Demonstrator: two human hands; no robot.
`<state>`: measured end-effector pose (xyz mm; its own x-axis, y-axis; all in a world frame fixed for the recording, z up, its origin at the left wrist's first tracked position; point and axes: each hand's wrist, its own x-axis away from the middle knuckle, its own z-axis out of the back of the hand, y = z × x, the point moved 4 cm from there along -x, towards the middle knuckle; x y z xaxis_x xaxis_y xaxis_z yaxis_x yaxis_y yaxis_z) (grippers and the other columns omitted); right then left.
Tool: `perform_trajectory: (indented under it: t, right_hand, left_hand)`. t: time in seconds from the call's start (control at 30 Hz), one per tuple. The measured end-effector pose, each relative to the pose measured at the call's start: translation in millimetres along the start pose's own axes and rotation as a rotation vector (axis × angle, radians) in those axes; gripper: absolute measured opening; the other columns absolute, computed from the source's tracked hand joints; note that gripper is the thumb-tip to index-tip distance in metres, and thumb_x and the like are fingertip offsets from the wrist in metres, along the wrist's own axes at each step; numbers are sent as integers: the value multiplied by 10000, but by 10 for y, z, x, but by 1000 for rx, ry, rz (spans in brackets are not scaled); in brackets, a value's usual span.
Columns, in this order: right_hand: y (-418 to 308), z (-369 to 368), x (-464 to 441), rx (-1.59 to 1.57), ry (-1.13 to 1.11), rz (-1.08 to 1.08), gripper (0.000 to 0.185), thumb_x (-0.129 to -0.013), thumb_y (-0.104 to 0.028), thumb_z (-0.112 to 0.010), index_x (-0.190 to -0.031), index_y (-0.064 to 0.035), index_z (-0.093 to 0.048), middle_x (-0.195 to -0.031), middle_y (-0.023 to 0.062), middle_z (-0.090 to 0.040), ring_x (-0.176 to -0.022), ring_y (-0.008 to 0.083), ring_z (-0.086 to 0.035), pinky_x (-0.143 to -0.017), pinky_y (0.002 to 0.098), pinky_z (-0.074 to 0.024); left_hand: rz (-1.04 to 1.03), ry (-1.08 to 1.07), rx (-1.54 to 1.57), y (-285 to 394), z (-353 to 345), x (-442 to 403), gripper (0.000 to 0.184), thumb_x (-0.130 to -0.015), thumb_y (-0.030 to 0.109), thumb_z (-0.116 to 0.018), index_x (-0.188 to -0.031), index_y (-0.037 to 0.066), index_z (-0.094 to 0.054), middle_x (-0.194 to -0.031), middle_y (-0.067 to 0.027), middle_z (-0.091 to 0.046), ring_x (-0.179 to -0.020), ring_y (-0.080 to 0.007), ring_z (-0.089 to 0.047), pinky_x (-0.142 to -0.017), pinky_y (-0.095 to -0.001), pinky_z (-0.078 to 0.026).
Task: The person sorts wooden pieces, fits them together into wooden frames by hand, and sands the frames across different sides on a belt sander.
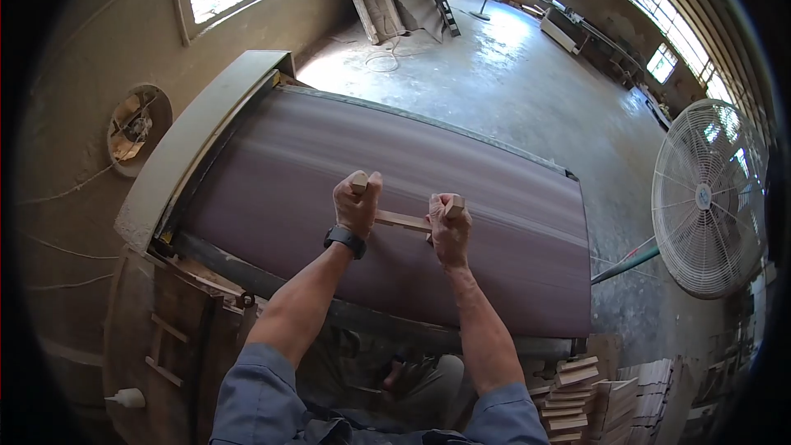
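Note:
An H-shaped wooden piece is held over the wide purple-brown sanding belt of a large belt sander. My left hand, with a dark watch on its wrist, is closed around one upright of the piece. Around the other upright my right hand is closed too. The light crossbar spans between my fists, and the uprights' ends poke out above them. Whether the wood's underside touches the belt is hidden.
A similar H-shaped piece and a white bottle lie on the left-hand surface. Stacked wood strips stand at lower right. A large fan stands at right. The sander's pale end cover rises at left.

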<state>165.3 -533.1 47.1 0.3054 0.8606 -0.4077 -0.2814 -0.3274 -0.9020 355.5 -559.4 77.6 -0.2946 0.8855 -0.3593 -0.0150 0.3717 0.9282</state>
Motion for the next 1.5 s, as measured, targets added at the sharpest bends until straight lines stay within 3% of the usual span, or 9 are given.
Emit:
perform_trajectory:
  t: [0.37,0.6,0.7,0.9,1.03,1.13,1.27,1.33,1.5]
  right_hand:
    - [-407,498,651,-15,-24,-81,181,-951,-155,-579,-831,-27,-533,-688,14,-536,-558,64,-489,-514,244,-427]
    - [-862,724,1360,37,-267,-168,415,-934,-190,-611,-1261,5,-446,-953,78,-582,-795,120,-595,-699,280,-504]
    - [-1538,796,1492,357,-296,205,624,-920,-253,-618,-1428,-31,-333,-1349,192,-440,-1252,313,-448,-1046,424,-351]
    - [-2076,426,1467,1244,-712,998,617,-837,-183,-673,-1386,-93,-406,-1316,152,-492,-1301,302,-421,-1117,490,-244]
    - [-2153,171,1445,869,-821,1173,458,-812,-149,-711,-1223,-46,-538,-1136,155,-600,-1159,259,-542,-1045,474,-366]
    - [-2083,119,1366,566,-1010,861,353,-836,-170,-691,-1120,-34,-534,-865,102,-652,-939,263,-646,-895,435,-494]
    - [-1738,-2,1185,150,-530,734,222,-889,-186,-649,-855,18,-568,-659,95,-606,-481,187,-570,-511,311,-504]
    - [-1457,-50,1023,88,-347,193,249,-934,-166,-567,-746,-6,-540,-575,62,-563,-465,122,-543,-439,258,-447]
    - [-1199,-331,773,-162,-288,-65,278,-970,-188,-499,-734,-45,-533,-526,13,-480,-417,97,-489,-390,251,-423]
  left_hand:
    - [18,-144,17,260,-13,561,408,-852,261,-628,-587,41,-409,-527,8,-354,-533,-69,-349,-490,-297,-340]
    - [168,-333,153,532,392,889,419,-890,253,-616,-583,46,-422,-545,47,-373,-547,-56,-335,-486,-289,-318]
    - [449,-401,214,564,652,828,400,-924,319,-633,-614,139,-455,-529,66,-399,-452,-24,-405,-385,-234,-338]
    - [815,-550,302,835,1047,751,334,-916,343,-639,-723,113,-494,-561,40,-447,-422,-61,-430,-386,-238,-379]
    - [790,-651,218,940,1215,763,338,-918,409,-616,-879,79,-553,-696,-11,-525,-574,-91,-534,-524,-246,-471]
    - [843,-557,323,866,1327,747,553,-946,554,-468,-1077,27,-572,-928,-77,-583,-807,-140,-576,-771,-294,-498]
    - [406,-540,253,855,1380,533,933,-890,757,-143,-1217,-17,-547,-1063,-122,-606,-948,-183,-564,-943,-320,-415]
    - [354,-733,190,744,1290,460,903,-878,771,-154,-1038,15,-622,-891,-104,-629,-824,-165,-610,-826,-286,-473]
    - [504,-484,277,410,1059,255,749,-886,748,-239,-813,75,-559,-693,-63,-569,-528,-134,-552,-506,-244,-458]
